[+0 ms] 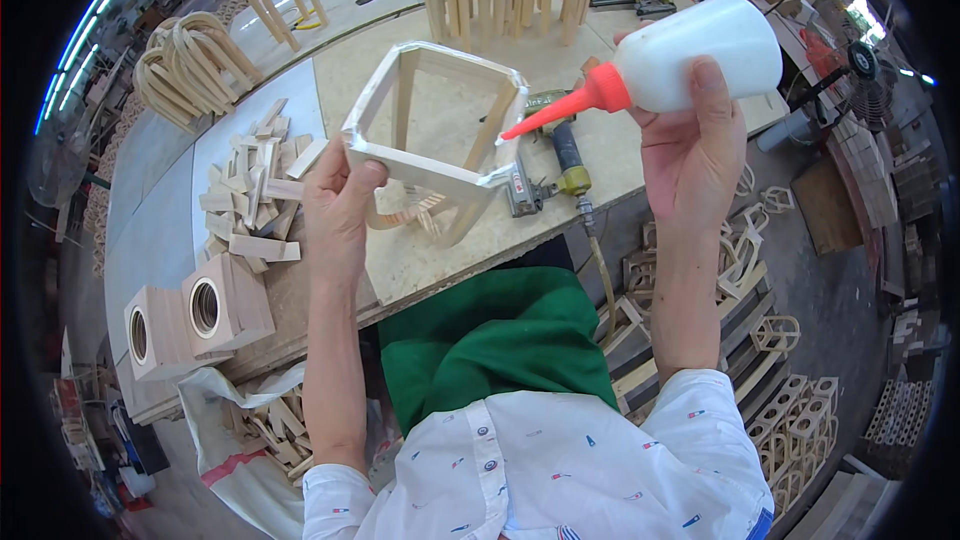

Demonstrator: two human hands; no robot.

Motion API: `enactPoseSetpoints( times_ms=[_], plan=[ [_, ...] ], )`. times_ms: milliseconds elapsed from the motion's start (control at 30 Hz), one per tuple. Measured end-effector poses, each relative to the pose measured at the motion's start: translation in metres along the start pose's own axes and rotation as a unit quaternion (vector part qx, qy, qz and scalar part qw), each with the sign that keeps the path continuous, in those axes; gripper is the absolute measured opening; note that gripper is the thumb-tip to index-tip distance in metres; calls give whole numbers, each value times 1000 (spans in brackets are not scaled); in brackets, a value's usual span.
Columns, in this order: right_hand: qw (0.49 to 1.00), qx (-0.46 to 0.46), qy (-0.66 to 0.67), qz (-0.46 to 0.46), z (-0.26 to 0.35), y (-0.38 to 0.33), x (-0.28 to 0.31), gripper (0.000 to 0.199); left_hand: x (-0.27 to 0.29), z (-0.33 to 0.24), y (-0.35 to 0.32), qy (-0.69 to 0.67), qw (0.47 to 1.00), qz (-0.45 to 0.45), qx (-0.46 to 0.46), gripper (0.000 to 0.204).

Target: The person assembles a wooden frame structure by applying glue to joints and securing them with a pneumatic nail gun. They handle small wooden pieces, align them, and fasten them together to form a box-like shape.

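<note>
My left hand grips the near left corner of a many-sided, open wooden frame, raised above the table. White glue shows at several of its upper corners and along its right edge. In my right hand is a white squeeze bottle, tipped so its long red nozzle slants down to the left. The nozzle's tip meets or nearly meets the frame's right edge. Just behind that edge lies a green and black nail gun on the tabletop, with a hose running off the near edge.
A pile of small wooden slats and two blocks with round holes sit on the left. Bent wooden arches stand farther back. A sack of offcuts is below left; a fan is at right.
</note>
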State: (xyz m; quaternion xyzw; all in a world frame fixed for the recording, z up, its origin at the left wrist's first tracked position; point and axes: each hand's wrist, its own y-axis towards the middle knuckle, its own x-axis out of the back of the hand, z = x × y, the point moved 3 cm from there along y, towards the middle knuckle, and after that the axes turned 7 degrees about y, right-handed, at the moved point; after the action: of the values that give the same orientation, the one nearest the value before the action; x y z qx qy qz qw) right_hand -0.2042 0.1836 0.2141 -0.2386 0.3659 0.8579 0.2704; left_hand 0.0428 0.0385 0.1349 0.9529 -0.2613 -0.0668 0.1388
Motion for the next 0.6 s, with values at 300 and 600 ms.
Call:
enactPoseSetpoints(
  times_ms=[300,600],
  plan=[
    [990,-96,102,-9,-35,-9,-31,43,-15,-8,-3,-2,1000,-20,11,43],
    [993,-80,82,-11,-35,-11,-32,42,-16,-8,-3,-11,1000,-16,12,45]
  ],
)
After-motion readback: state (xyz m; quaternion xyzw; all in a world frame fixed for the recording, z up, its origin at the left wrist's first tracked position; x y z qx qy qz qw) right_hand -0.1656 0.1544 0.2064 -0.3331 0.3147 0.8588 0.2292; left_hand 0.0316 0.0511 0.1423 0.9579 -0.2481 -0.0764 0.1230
